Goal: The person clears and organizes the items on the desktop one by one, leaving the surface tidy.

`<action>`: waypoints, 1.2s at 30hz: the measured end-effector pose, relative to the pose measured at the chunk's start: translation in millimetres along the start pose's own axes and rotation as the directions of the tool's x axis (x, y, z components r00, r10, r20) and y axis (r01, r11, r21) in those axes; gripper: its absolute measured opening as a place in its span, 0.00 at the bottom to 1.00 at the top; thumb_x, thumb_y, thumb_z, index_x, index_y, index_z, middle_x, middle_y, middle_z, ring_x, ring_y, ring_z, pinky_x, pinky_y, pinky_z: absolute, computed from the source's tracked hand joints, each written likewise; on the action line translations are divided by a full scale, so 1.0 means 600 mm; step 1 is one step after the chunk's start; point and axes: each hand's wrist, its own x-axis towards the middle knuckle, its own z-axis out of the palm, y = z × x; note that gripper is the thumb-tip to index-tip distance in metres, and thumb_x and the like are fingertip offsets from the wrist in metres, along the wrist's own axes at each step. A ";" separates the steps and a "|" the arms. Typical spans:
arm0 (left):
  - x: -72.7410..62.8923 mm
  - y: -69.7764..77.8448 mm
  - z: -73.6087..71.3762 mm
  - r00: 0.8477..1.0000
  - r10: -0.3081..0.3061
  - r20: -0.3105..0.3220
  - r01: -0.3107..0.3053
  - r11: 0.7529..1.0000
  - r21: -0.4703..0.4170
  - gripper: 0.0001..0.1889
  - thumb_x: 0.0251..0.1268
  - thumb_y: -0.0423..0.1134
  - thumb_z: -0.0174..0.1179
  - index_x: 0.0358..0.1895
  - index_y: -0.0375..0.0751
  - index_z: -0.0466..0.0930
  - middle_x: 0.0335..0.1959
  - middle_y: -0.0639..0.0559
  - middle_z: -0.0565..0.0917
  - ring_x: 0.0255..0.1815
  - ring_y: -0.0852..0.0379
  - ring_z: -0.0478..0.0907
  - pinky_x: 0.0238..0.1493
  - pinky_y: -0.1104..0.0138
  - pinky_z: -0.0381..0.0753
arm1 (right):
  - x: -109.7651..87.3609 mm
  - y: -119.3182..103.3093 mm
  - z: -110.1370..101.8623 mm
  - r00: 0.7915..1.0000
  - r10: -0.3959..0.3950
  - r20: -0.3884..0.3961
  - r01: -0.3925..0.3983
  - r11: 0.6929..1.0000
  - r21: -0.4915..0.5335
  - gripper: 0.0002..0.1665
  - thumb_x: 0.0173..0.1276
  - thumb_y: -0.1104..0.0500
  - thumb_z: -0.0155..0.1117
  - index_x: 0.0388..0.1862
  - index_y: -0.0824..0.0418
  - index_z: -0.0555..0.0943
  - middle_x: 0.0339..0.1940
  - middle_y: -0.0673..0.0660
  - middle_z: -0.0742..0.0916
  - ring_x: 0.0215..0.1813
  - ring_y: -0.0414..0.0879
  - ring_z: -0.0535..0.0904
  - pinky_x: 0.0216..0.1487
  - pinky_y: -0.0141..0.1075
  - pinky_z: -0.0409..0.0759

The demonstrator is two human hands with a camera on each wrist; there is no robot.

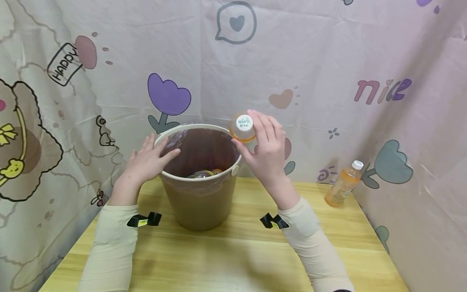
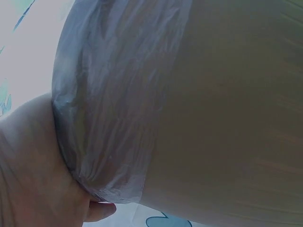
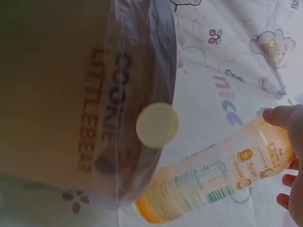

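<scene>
A brown trash bin (image 1: pixel 204 207) with a cream rim and a clear plastic liner (image 2: pixel 118 94) stands upright on the table. My left hand (image 1: pixel 145 162) rests on its left rim, fingers spread and the thumb reaching over the opening. Beside the right rim, my right hand (image 1: pixel 268 148) grips an orange drink bottle (image 3: pixel 208 177) near its top, thumb on one side and fingers on the other. Its white cap (image 1: pixel 244 123) faces up toward the head camera. In the right wrist view, the bottle's base overlaps the bin's lined edge.
Colourful wrappers or bottles (image 1: pixel 204 174) lie in the bottom of the bin. Another orange drink bottle (image 1: pixel 343 184) with a white cap stands at the table's right rear. A printed cloth (image 1: pixel 310 52) hangs behind and along both sides of the wooden table (image 1: pixel 219 259).
</scene>
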 end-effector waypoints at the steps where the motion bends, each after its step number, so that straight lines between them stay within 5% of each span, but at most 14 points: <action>1: -0.001 -0.001 0.000 1.000 0.001 -0.002 -0.001 1.000 -0.003 0.49 0.65 0.77 0.28 0.79 0.47 0.41 0.79 0.38 0.27 0.80 0.34 0.26 0.70 0.30 0.29 | 0.001 -0.004 0.002 1.000 -0.001 0.001 0.001 1.000 0.007 0.37 0.56 0.47 0.74 0.62 0.61 0.76 0.59 0.59 0.83 0.60 0.56 0.73 0.59 0.48 0.69; 14: -0.002 -0.009 0.000 1.000 0.004 -0.008 -0.004 1.000 -0.020 0.48 0.65 0.77 0.29 0.79 0.47 0.41 0.79 0.37 0.28 0.79 0.34 0.26 0.70 0.29 0.30 | -0.025 -0.058 0.050 0.983 -0.074 0.168 0.057 0.993 0.102 0.36 0.57 0.48 0.75 0.63 0.59 0.75 0.61 0.56 0.82 0.62 0.53 0.74 0.61 0.45 0.73; 22: 0.000 -0.008 0.001 1.000 0.000 -0.003 0.000 1.000 -0.025 0.49 0.65 0.77 0.28 0.79 0.45 0.42 0.79 0.36 0.28 0.79 0.33 0.27 0.70 0.29 0.30 | -0.038 -0.077 0.078 0.941 -0.167 0.294 0.135 0.983 0.128 0.37 0.55 0.48 0.77 0.63 0.54 0.77 0.63 0.54 0.82 0.68 0.51 0.73 0.71 0.43 0.69; 36: 0.002 -0.003 0.003 1.000 0.002 -0.020 -0.003 0.999 -0.046 0.47 0.67 0.74 0.30 0.79 0.46 0.42 0.79 0.36 0.28 0.79 0.34 0.26 0.70 0.29 0.31 | -0.033 -0.063 0.096 0.856 -0.246 0.455 0.235 0.969 0.081 0.37 0.57 0.51 0.75 0.67 0.45 0.74 0.66 0.52 0.79 0.71 0.51 0.69 0.67 0.45 0.71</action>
